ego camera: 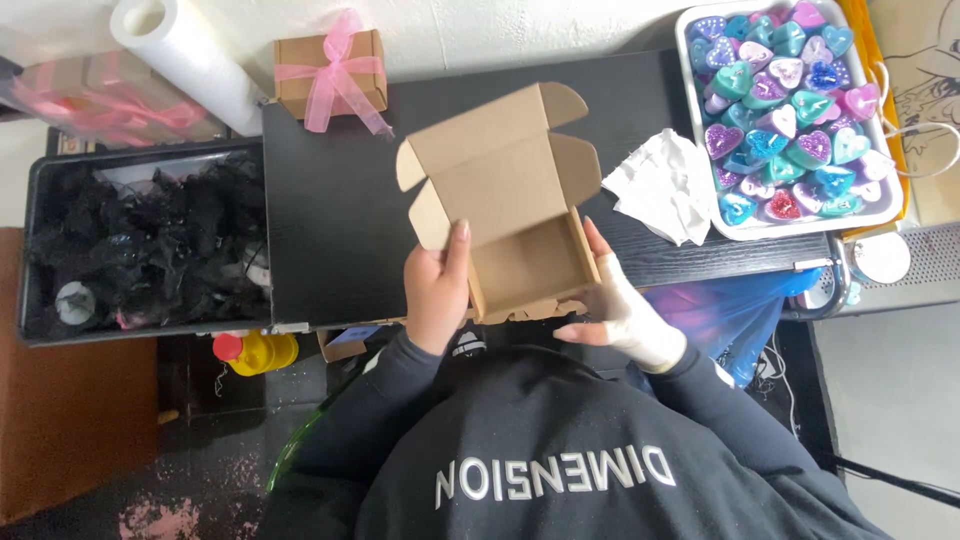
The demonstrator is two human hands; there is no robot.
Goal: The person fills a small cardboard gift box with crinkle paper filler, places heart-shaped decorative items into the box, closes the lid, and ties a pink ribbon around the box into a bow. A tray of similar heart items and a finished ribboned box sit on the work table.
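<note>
I hold a small open cardboard box (505,200) above the near edge of a black table (330,210). Its lid stands up with the flaps spread, and the inside looks empty. My left hand (437,285) grips the box's left wall, thumb inside. On the other side, my right hand (615,300), wrapped in a pale bandage, supports the right wall with fingers along it. A crumpled white tissue (665,185) lies on the table just right of the box.
A white tray (700,200) of several glittery heart-shaped candles sits at the far right. A closed cardboard box with a pink ribbon (330,75) and a paper roll (185,55) stand at the back left. A black bin of dark shredded filler (150,245) is on the left.
</note>
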